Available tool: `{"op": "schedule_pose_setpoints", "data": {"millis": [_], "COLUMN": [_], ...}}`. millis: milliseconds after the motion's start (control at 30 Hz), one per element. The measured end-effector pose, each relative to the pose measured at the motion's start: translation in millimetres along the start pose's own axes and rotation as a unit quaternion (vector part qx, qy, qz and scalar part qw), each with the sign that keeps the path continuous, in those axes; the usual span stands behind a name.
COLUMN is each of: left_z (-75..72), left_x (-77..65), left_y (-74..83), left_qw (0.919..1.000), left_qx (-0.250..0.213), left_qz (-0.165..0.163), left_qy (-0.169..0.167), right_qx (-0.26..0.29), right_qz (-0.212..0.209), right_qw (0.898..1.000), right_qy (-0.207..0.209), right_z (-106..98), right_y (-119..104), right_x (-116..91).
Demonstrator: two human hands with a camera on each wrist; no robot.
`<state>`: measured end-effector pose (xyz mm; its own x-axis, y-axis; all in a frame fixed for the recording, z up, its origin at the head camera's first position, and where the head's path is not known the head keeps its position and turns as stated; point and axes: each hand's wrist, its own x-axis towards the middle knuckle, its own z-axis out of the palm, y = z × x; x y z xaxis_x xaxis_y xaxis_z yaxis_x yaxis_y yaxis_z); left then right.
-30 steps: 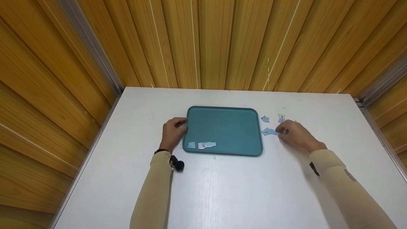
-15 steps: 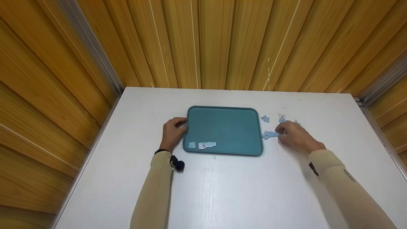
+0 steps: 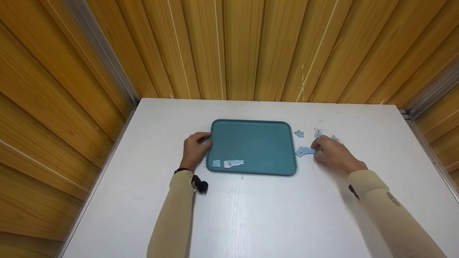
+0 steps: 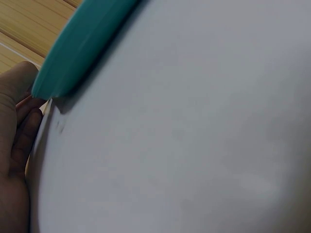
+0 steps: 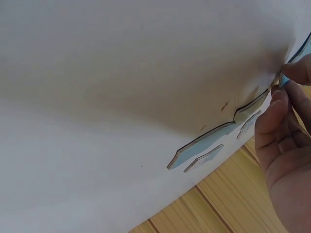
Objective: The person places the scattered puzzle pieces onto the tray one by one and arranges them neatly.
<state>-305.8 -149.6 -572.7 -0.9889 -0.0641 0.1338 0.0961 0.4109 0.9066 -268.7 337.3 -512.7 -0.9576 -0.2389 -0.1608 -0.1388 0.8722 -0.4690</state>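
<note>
A teal tray lies on the white table. My left hand holds its left rim, thumb and fingers at the edge; in the left wrist view the hand is partly cut off beside the tray's corner. To the right of the tray, my right hand pinches the right end of a light-blue jigsaw puzzle piece, close to the table. The right wrist view has thumb and fingers of this hand together on a piece. The fingertips hide part of it.
Loose puzzle pieces lie beyond my right hand: a blue one, a white-and-blue one and another blue one. A small blue piece and a longer white-and-blue strip lie along the tray's near edge. A wood-look wall stands behind.
The blue piece at my right fingertips has shifted slightly toward me, its left end turning a little. More of the blue piece beyond that hand shows. My left hand and the tray stay put.
</note>
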Motion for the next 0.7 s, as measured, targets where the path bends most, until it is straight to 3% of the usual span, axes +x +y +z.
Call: {"op": "schedule_pose_setpoints", "data": {"millis": [400,700], "left_z": [-0.1,0.2], "left_x": [0.7,1.3], "left_y": [-0.7,-1.8], "left_qw": [0.9999,0.9998], "left_qx": [0.004,0.002], "left_qz": [0.012,0.018], "left_qy": [0.001,0.004], "right_qx": [0.02,0.04], "right_qz": [-0.027,-0.048], "right_qw": [0.999,0.996], "right_qy": [0.04,0.071], "right_z": [-2.8,-2.8], "right_y": [3.6,-8.2], "right_x": [-6.4,-5.4]}}
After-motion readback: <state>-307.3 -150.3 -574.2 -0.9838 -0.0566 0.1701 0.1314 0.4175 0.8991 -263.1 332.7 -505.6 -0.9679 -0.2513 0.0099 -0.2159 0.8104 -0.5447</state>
